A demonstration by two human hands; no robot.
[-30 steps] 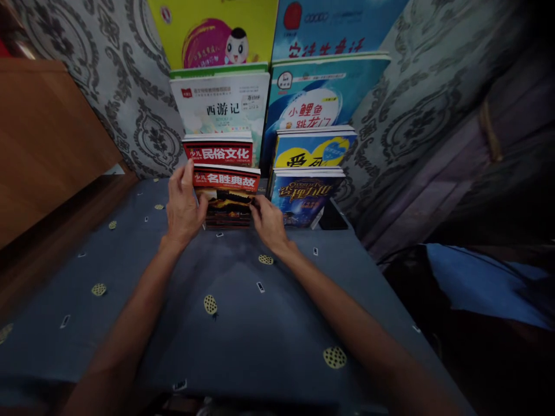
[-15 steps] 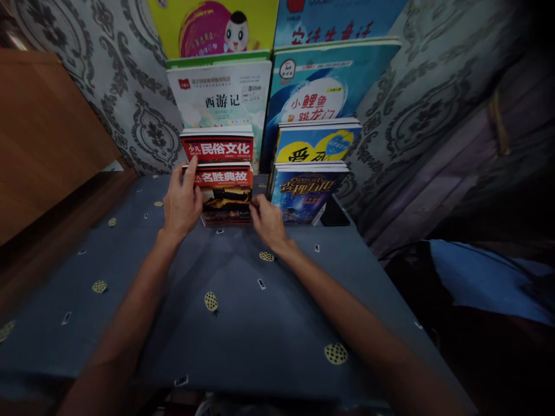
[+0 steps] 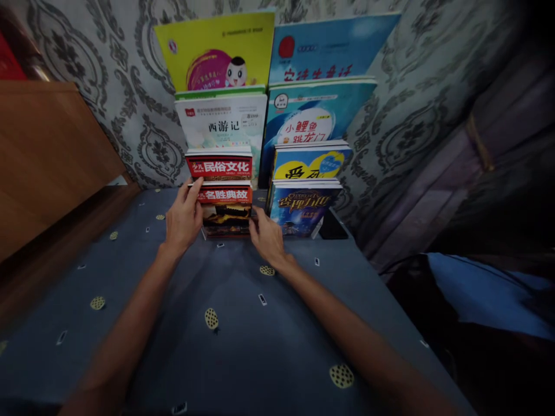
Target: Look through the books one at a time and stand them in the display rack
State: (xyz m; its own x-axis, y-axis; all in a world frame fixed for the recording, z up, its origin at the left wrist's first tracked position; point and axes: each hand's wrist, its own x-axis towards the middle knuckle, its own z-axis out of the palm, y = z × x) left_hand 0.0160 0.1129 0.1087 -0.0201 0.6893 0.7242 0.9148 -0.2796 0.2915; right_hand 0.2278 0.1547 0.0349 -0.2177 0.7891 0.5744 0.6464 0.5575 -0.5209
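Observation:
A small red-topped book with a dark golden picture (image 3: 227,215) stands upright at the front of the left stack. My left hand (image 3: 182,218) grips its left edge, the fingertips reaching its upper corner. At the right edge, lower down, my right hand (image 3: 266,234) has thumb and fingers closed on the same book. Just behind it stands a second red book (image 3: 221,167), and behind that a taller white book (image 3: 221,124). To the right of my right hand a dark blue book (image 3: 299,214) leans upright, apart from the held one.
A yellow-green book (image 3: 217,46) and blue books (image 3: 329,46) stand at the back against patterned wallpaper (image 3: 147,115). A dark flat object (image 3: 333,226) lies right of the stacks. The blue tablecloth (image 3: 173,346) spreads in front; a wooden panel (image 3: 47,156) stands left.
The camera view has tilted up, so the books sit lower in the picture and the tops of the back ones show. Both hands keep nearly the same places on the front book.

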